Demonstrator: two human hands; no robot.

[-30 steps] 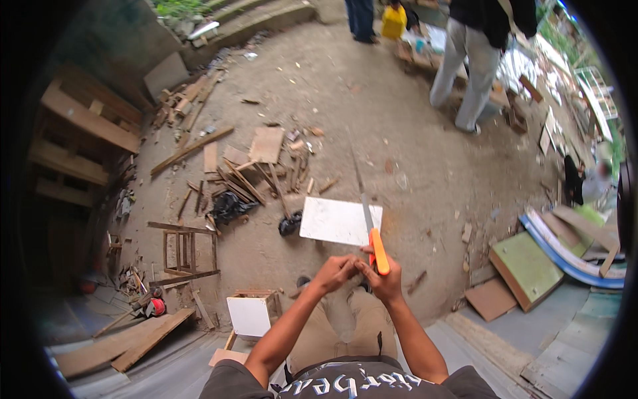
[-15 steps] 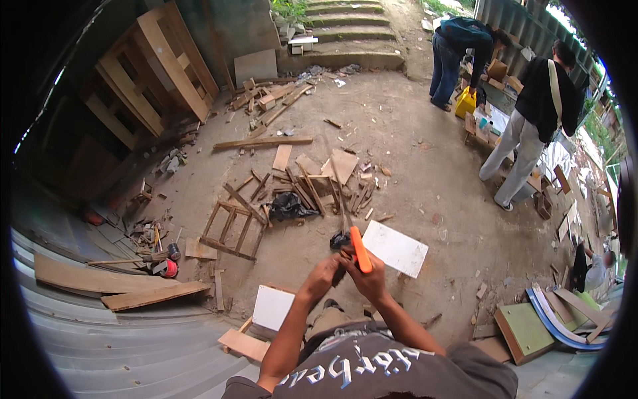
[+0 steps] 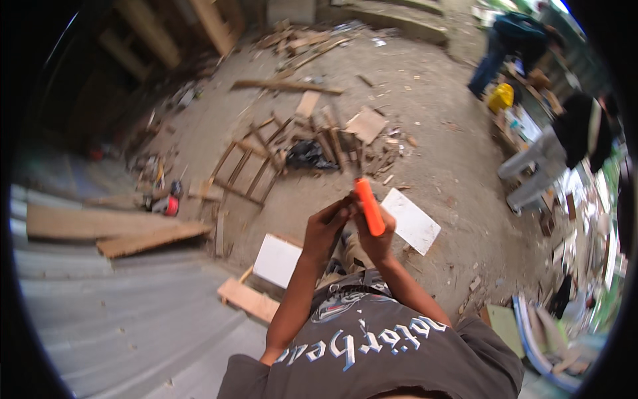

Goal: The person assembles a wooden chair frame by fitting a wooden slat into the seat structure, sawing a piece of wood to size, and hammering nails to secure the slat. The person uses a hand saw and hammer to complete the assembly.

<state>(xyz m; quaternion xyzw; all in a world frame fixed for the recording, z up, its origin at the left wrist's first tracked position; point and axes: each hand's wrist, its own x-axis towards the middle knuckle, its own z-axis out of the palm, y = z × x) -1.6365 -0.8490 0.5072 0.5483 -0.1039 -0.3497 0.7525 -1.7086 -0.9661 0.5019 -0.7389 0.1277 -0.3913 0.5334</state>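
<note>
The person holds both hands up close together in front of their chest, over a dirt yard. The right hand (image 3: 377,238) is wrapped tight around an orange handle (image 3: 369,207), which sticks up and a bit to the left out of the fist. It looks like the handle of a tool, but the picture is blurry and I cannot see the rest of the tool. The left hand (image 3: 325,227) is right beside it, fingers curled, touching near the top of the orange handle; I cannot tell if it grips anything. Just past the hands, on the ground, lies a flat white board (image 3: 412,221). Another white panel (image 3: 277,261) sits lower, to the left of the person's arms, next to a short wooden plank (image 3: 248,300). Farther out there is a messy pile of wood scraps (image 3: 312,143) with a black bag (image 3: 307,155) in it. On the left lie long planks (image 3: 100,225) beside wavy metal sheets (image 3: 106,302). Far off on the right, two other people (image 3: 558,143) bend over near a yellow can (image 3: 500,97).
</note>
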